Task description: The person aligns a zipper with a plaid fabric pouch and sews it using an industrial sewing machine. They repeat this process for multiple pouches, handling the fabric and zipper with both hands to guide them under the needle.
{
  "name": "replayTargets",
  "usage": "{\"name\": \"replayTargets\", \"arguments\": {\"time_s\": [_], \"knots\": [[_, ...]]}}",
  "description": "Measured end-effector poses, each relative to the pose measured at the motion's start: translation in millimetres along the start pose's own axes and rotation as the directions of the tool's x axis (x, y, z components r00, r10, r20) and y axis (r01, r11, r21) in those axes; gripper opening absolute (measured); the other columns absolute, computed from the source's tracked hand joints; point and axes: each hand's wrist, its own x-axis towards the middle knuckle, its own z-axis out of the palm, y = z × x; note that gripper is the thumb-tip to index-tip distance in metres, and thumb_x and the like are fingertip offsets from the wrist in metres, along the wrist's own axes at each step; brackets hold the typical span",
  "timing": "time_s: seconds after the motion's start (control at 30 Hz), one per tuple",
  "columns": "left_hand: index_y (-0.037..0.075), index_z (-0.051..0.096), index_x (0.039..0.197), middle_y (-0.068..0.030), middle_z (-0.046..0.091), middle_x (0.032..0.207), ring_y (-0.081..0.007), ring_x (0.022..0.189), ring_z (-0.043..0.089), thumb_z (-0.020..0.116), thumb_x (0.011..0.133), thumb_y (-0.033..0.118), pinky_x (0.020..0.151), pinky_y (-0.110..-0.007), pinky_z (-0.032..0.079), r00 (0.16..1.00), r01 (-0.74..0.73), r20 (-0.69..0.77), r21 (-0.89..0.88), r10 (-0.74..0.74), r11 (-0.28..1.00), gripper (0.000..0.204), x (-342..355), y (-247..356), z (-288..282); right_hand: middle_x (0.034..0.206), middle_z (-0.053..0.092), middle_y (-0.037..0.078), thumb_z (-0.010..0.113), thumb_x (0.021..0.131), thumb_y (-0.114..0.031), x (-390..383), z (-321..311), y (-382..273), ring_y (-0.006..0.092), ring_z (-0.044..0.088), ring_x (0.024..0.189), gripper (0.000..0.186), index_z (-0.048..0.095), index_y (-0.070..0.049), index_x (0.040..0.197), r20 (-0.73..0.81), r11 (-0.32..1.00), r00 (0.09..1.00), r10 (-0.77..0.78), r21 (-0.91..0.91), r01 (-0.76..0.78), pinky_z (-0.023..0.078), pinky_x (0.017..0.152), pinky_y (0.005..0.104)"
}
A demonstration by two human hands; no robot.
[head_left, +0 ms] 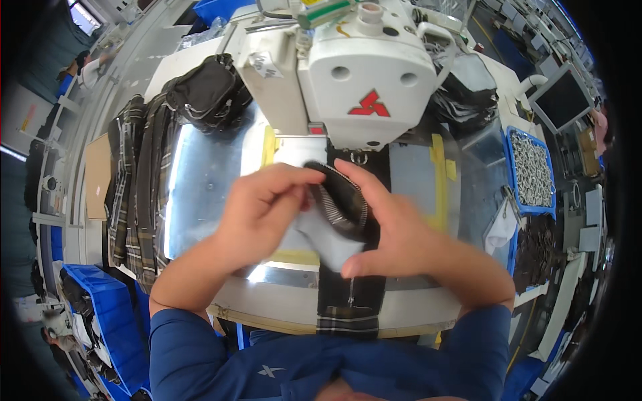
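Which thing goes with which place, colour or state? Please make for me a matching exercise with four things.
1. zippered piece
2. small metal pieces
3. machine head
4. plaid pieces

A. white
B. left of the machine
C. held between left hand and right hand
D. in a blue tray

Pairs: 1-C, 2-D, 3-A, 4-B

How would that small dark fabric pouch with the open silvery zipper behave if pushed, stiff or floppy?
The small dark fabric pouch likely flops, since its mouth gapes in a bent oval. Its silvery zipper teeth curve along the rim, so that edge may be slightly firmer. It's probably light, being small and apparently cloth.
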Motion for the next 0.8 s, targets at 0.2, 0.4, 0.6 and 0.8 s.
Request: {"name": "replayTargets", "arguments": {"time_s": [0.2,0.4,0.6,0.8], "knots": [[0.002,0.077,0.111,-0.0146,0.071,0.106,-0.0305,0.095,0.070,0.081,0.080,-0.004,0.081,-0.038,0.057,0.942,-0.296,0.013,0.510,0.337,0.808,0.031,29,-19,29,0.121,0.071,0.015,0.074,0.092,-0.006,1,-1,25,0.0238,0.071,0.098,0.057,0.052,-0.006,0.145,-0.191,0.991,0.976,0.104,0.101,-0.086,0.057,0.085,0.0386],[0.003,0.074,0.103,-0.0126,0.072,0.101,-0.0316,0.090,0.070,0.081,0.084,-0.001,0.077,-0.041,0.057,0.943,-0.331,0.074,0.313,0.325,0.890,0.020,47,-60,40,0.115,0.069,0.013,0.079,0.090,-0.006,-4,-10,66,0.0249,0.070,0.098,0.027,0.071,-0.004,0.116,-0.345,0.981,0.937,-0.062,-0.195,-0.006,0.056,0.086,0.0381],[0.003,0.074,0.102,-0.0116,0.072,0.098,-0.0287,0.080,0.070,0.078,0.089,-0.001,0.066,-0.036,0.055,0.947,-0.321,0.093,0.253,0.308,0.913,0.015,46,-73,39,0.108,0.069,0.011,0.084,0.088,-0.008,5,-10,63,0.0292,0.070,0.088,0.020,0.077,-0.006,0.106,-0.362,0.895,0.901,-0.239,-0.442,0.060,0.058,0.076,0.0386],[-0.002,0.075,0.110,-0.0140,0.073,0.111,-0.0231,0.101,0.069,0.079,0.089,-0.003,0.087,-0.033,0.053,0.968,-0.213,0.155,0.079,0.199,0.974,0.021,43,-74,33,0.100,0.069,0.006,0.083,0.088,-0.006,3,-3,71,0.0239,0.069,0.078,0.016,0.078,-0.008,0.103,-0.343,0.905,0.912,-0.226,-0.420,0.066,0.056,0.067,0.0355]]}}
